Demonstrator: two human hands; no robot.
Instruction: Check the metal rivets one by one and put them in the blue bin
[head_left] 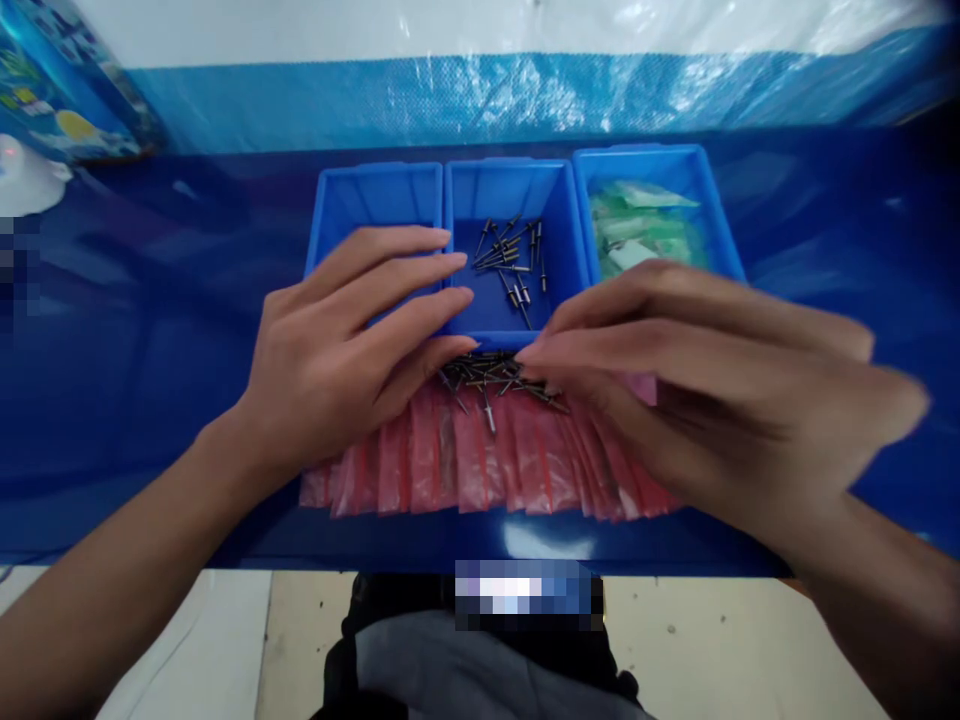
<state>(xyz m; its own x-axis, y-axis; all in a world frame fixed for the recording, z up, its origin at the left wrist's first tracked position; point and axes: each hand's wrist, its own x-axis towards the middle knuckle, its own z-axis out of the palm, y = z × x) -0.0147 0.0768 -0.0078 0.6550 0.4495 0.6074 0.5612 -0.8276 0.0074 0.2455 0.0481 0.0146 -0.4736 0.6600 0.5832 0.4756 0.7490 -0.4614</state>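
A pile of blind rivets [491, 400] lies on a row of pink plastic bags [480, 480] in front of the bins. My left hand [330, 350] is open, its fingers stretched out and slightly apart along the front left edge of the middle blue bin [517, 341]; its thumb comes close to the pile. Inside that bin lie more loose rivets [514, 250]. At the right side of the pile, my right hand [712, 390] has thumb and fingers closed in a pinch. Whatever is between those fingertips is hidden, and the hand is a little blurred.
The left blue bin [379, 190] is partly behind my left hand. The right blue bin [645, 158] contains green plastic packets [645, 220]. A white device [30, 175] and a colourful printed box [75, 90] stand at far left. The blue table's [337, 545] edge runs near my lap.
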